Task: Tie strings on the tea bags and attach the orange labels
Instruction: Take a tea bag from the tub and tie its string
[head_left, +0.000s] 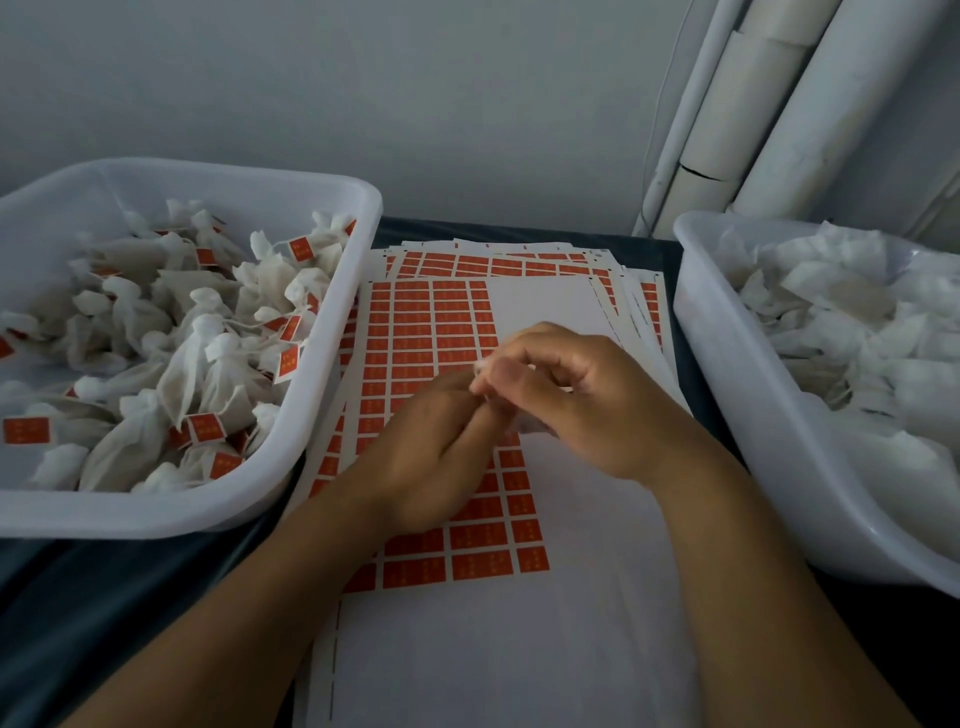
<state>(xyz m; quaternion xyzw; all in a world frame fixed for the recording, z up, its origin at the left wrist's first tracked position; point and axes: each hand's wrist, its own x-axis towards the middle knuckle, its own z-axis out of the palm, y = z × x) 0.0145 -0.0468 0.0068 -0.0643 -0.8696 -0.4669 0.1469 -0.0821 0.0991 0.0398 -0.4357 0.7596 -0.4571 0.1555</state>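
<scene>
— Tea bags (156, 358) with strings tied and orange labels stuck on: where do they sit?

— Heaped in the white plastic tub (291, 462) on the left of the desk (104, 587).

— And moving right from there?

— A stack of label sheets (498, 649) lies in the middle, between the two tubs. The top sheet carries rows of orange labels (415, 332) on its left part, while its right part and near end are bare white backing.

— What about the hands?

— Both are over that top sheet, touching each other. The left hand (426, 447) has its fingers curled, tips meeting the right hand (571, 395). The right hand's fingers are curled too, pinching a small white piece (480, 366) that peeps out at the fingertips. It is blurred, so I cannot tell whether it is string or bag, nor whether the left hand grips it as well.

— And farthest right?

— A second white tub (737, 395), filled with plain white tea bags (852, 322) bearing no labels.
</scene>
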